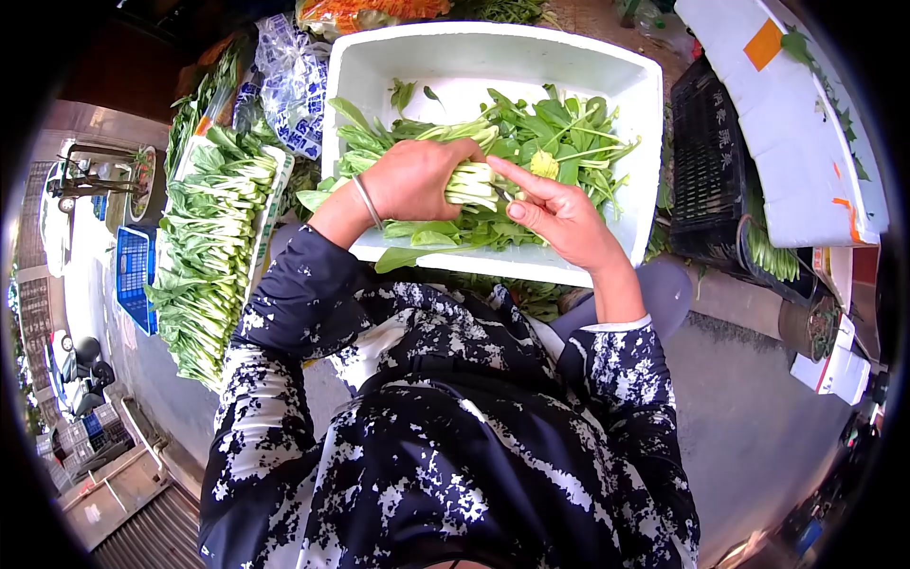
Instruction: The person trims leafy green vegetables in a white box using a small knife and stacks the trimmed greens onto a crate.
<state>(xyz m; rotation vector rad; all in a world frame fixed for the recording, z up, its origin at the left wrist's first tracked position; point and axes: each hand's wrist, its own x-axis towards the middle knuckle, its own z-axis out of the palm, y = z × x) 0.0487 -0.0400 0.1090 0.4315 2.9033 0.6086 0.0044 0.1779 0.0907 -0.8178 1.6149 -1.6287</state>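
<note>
- One bunch of leafy greens (471,186) sits in the left hand (414,182) in the head view, held over the near part of a white foam box (493,40), pale stems toward the right and leaves trailing to the left.
- The left hand's fingers are wrapped around the stems, gathering them into a tight bundle; a bracelet (367,202) circles that wrist.
- The right hand (561,216) meets the bundle at its stem ends, forefinger laid along the top and thumb below. A thin dark sliver shows between them, too small to identify, so whether these fingers pinch it or only brush the stems cannot be told.
- The bunch should be light for its bulk. Its stems look crisp and fairly stiff, liable to snap if bent sharply, while the leaves look soft and easily bruised or torn.
- Damp stems could slide against one another, so an encircling hold around the stems, where the left hand has it, seems the surest; gripping by the leaves would probably crush them.
- Beyond the hands, loose greens (578,128) lie in the box, with one yellow leaf (544,164) among them. Stacked greens (213,237) stand to the left of the box.
</note>
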